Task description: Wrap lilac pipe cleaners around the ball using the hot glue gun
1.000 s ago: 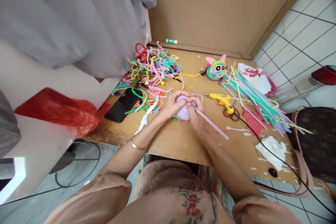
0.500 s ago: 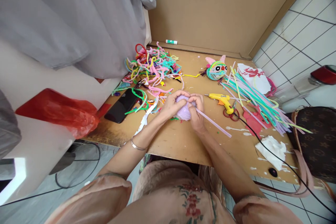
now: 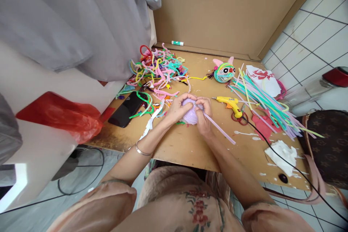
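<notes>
Beside the glue gun [image 3: 230, 106], left hand [image 3: 179, 108] and right hand [image 3: 204, 116] clasp a seemingly mostly wrapped lilac ball [image 3: 190, 116], one strand [image 3: 221, 131] unwound.

The person wears a loose, peachy-pink top [image 3: 160, 212] with lots of soft wrinkles. The left sleeve [image 3: 100, 203] and the right sleeve [image 3: 272, 217] are big and puffy, and they stop near the elbows. Down the front go red flowers [image 3: 200, 217] with small green leaves [image 3: 191, 205]. Beside them runs a thin green line [image 3: 221, 214], maybe a stem, but it is hard to see well. A shiny silver bracelet [image 3: 141, 151] goes around the left arm [image 3: 157, 130].
</notes>
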A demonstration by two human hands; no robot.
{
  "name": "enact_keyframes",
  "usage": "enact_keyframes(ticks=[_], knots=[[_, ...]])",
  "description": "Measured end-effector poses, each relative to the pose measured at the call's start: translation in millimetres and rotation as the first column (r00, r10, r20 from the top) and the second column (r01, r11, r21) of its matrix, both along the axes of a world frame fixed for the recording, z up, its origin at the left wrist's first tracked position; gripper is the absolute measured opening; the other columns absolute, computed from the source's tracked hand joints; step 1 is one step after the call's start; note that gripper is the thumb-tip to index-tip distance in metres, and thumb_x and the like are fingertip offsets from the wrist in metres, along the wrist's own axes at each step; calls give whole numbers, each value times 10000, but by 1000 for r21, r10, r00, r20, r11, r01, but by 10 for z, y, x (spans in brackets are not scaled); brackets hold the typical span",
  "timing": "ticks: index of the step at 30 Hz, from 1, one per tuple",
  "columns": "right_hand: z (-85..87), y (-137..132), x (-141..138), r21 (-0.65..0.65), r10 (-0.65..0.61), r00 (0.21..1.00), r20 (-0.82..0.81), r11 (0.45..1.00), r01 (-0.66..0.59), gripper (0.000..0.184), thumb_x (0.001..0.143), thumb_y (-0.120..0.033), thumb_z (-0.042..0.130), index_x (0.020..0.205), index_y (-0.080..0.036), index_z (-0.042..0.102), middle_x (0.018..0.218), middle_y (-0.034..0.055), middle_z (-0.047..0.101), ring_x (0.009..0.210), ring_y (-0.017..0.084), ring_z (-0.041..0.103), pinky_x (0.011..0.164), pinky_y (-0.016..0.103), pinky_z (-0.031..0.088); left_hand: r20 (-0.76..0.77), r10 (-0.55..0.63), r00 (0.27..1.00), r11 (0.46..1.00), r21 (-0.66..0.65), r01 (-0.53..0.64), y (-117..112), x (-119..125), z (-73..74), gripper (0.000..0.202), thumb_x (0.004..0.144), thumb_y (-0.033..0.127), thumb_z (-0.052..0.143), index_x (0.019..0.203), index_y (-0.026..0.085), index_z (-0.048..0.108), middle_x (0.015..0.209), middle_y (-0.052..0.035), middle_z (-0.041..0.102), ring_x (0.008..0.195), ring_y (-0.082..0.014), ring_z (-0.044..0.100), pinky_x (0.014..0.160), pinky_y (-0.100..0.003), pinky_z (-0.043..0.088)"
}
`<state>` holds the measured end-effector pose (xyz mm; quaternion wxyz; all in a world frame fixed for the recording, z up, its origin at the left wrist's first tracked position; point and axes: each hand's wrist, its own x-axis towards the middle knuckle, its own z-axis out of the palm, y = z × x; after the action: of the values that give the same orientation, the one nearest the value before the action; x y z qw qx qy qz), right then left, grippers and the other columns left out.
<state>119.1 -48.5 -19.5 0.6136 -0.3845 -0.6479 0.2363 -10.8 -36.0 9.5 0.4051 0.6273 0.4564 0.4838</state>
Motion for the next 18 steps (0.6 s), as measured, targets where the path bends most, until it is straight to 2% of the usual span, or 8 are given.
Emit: enact_keyframes(ticks=[8,18], knots=[[3,8,15,0,21,1000,16,1000,-21,82,834,-215,469,833,-254,541,987,31,512,1016,208,536,913,392,465,36,-19,999,999,26,18,3,6,-13,236,726,248,543,905,165,672,1025,-47,738,984,-192,661,920,-292,499],[14,17,12,27,23,999,24,999,-23,97,831,-193,468,818,-247,547,967,27,513,979,200,543,877,377,468,9,7,1000,1000,11,-7,1,-1,-52,262,736,255,537,933,166,685,1023,-45,733,981,-203,650,896,-301,495]])
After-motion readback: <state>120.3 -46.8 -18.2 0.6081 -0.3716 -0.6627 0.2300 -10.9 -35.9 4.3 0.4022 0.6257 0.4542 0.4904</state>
